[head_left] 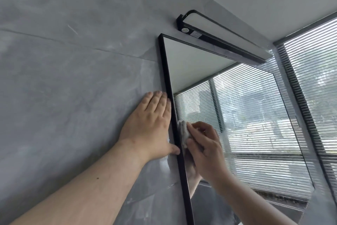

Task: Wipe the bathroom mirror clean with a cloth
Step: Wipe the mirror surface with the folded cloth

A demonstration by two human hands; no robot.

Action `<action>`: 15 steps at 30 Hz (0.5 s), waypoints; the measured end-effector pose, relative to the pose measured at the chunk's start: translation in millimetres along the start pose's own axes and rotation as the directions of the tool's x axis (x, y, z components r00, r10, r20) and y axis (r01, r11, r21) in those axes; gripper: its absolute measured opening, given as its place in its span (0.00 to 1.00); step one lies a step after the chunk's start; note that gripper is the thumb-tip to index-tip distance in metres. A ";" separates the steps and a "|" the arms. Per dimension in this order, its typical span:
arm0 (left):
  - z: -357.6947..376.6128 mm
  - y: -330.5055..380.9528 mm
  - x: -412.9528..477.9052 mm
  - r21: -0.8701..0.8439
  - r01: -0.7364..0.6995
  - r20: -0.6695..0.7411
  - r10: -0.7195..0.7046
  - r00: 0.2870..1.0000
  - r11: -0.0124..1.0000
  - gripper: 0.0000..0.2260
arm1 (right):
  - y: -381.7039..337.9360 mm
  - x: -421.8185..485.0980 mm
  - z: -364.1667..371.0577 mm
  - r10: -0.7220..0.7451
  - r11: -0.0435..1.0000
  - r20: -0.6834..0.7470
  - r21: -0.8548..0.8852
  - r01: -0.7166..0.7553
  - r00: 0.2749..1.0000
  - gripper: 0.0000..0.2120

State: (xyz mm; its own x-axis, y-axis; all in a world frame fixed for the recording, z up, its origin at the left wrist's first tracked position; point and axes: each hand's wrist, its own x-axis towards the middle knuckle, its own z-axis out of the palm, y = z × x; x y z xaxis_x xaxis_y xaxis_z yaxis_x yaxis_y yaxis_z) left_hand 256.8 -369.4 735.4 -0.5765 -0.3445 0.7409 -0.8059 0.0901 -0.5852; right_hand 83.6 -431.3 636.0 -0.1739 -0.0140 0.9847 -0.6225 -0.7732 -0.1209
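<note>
Nearest, the left hand [151, 124] lies flat on the grey wall [73, 78], fingers straight, its grip holding nothing, and the thumb rests against the black frame [168, 86]. Just beside it, the right hand [206, 149] has its grip closed round a small whitish cloth [183, 131], pressed to the mirror [246, 124] at its left edge. Farther right, hazy streaks cross the glass, so much of it looks unwiped. The risk, I'd judge, is that the bunched cloth is small, so bare fingertips may drag on the glass and leave smears, or a soiled cloth may spread the haze. Above hangs a black lamp [218, 37]
</note>
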 end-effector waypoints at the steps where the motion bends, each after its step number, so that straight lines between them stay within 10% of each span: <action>1: 0.0 -0.2 -0.5 -0.008 0.000 -0.005 0.000 1.000 1.000 0.59 | -0.7 1.4 0.5 0.002 1.000 -0.004 0.001 -0.002 1.000 0.19; 15: 2.0 0.2 -2.1 0.026 -0.017 -0.055 0.018 0.998 1.000 0.57 | -38.3 149.3 18.1 0.042 0.998 0.004 -0.041 -0.041 0.999 0.15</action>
State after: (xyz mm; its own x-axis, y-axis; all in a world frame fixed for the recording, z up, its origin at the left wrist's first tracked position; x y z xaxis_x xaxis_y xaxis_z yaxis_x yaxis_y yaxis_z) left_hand 258.1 -370.5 733.1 -0.5975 -0.2914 0.7471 -0.7923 0.0712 -0.6059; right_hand 95.3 -415.3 789.9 -0.1969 -0.0485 0.9792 -0.6458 -0.7451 -0.1667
